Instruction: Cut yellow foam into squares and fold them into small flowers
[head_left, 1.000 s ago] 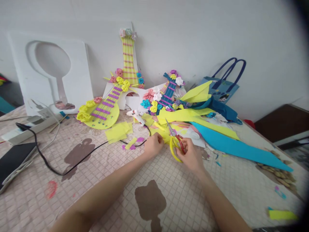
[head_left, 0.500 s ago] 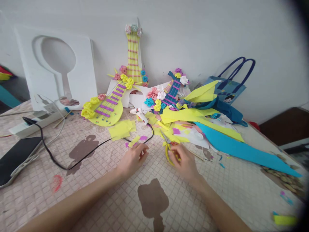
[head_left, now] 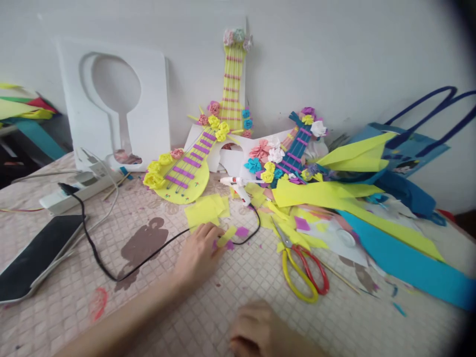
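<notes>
My left hand [head_left: 201,252] rests low over the table with its fingers bent together at the near end of a yellow paper strip [head_left: 226,236]. The strip lies among small purple paper scraps [head_left: 242,231]. My right hand [head_left: 258,327] is near the bottom edge of the view, curled and blurred, with its fingertips hidden. Scissors [head_left: 297,265] with one yellow and one red handle lie on the table, apart from both hands. A white glue gun [head_left: 238,188] lies beyond my left hand, beside flat yellow paper pieces [head_left: 206,210].
Paper-flower-trimmed model instruments, one yellow [head_left: 193,191] and one blue [head_left: 295,156], stand at the back. Yellow [head_left: 327,193] and blue crepe strips [head_left: 409,255] spread rightward. A black cord [head_left: 158,255] runs left to a power strip [head_left: 70,196], near a phone [head_left: 40,258].
My right hand has let go of the scissors and drawn back toward me. My left hand has moved left to the yellow strip's near end. The view has swung left.
</notes>
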Demonstrator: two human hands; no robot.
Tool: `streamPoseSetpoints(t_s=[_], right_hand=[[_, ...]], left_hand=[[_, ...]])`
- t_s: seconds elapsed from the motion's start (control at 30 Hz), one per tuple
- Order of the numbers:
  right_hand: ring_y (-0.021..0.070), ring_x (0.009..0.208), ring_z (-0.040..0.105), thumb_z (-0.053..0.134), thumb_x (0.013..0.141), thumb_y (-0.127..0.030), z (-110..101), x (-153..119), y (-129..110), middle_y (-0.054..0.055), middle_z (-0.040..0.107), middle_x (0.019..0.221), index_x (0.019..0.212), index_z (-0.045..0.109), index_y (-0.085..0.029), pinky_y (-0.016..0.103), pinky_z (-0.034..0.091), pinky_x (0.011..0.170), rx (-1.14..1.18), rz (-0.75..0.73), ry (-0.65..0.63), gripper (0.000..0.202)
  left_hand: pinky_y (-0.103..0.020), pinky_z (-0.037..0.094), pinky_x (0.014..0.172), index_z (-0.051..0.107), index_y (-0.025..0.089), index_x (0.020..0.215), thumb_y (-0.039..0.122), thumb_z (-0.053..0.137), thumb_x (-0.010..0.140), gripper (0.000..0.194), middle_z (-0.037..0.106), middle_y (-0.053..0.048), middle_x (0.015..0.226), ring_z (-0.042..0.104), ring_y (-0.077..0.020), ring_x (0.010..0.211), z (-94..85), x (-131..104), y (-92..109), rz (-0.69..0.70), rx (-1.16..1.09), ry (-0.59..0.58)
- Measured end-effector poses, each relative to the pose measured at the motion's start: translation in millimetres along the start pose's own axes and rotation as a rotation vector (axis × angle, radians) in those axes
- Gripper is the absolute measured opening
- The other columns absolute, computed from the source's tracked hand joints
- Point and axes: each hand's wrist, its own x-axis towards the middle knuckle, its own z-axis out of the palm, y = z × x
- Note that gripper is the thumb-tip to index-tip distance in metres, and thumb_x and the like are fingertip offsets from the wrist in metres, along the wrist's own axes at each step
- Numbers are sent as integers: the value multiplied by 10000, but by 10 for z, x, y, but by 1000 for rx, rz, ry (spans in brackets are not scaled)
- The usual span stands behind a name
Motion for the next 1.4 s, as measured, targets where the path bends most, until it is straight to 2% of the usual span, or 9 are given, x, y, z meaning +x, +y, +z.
streamPoseSetpoints(t_s=[0.2,0.3,0.37,0.5,0.7,0.83,0.97,1.17,1.4], right_hand=[[71,488,504,295,962,-411,44,-12,68,-30,580,534,642,525,-201,209,348,507,68,6,91,446],[72,507,517,311,963,-378,49,1,63,-26,591,559,669,532,-200,205,357,518,64,20,72,408],[74,515,522,331,959,-364,41,-3,58,-26,588,564,685,536,-200,204,359,522,50,20,67,379],[90,538,534,389,930,-324,15,-31,46,-21,589,586,708,538,-206,214,366,533,25,13,63,292],[111,633,555,466,867,-210,-71,-20,-33,-3,617,687,773,557,-204,221,395,603,62,88,-38,131],[117,708,569,492,874,-206,-117,-19,-69,-4,626,757,813,565,-203,232,402,660,96,125,-68,96],[112,717,563,495,878,-200,-101,-61,-49,-8,609,775,892,562,-212,233,421,670,162,124,35,69],[154,730,538,552,788,-132,-2,9,-12,49,507,935,1193,441,-228,292,494,630,-28,280,391,431],[191,869,545,505,829,-104,-34,127,-68,66,469,970,1030,527,-224,344,521,736,-122,215,348,236]], left_hand=[[-305,467,683,596,181,820,203,479,869,128,602,-37,822,578,-178,772,28,32,-39,-17,41,-143],[-279,470,642,599,171,800,169,447,876,170,610,-36,817,584,-152,710,64,140,16,-58,-31,-106],[-268,489,679,593,173,953,165,467,869,151,623,-56,948,605,-147,777,78,238,73,-48,-142,-30],[-386,468,876,421,197,1275,177,562,812,485,531,-120,1265,541,-239,1096,-35,335,99,73,-99,10],[-452,423,862,532,170,1118,8,529,652,492,584,-116,1153,476,-296,1120,-283,96,-300,17,254,-39],[-416,398,832,585,180,932,54,487,775,224,624,-90,1014,515,-246,1010,-250,-12,-452,96,332,88],[-389,363,863,579,187,864,144,470,873,118,642,-58,979,523,-214,1001,-261,-112,-259,244,344,220],[-394,348,898,547,177,968,147,457,888,125,644,-44,877,545,-188,910,-73,-452,164,392,290,98],[-389,370,902,468,177,1065,199,480,893,174,645,-28,874,565,-168,862,14,-619,284,448,80,110]])
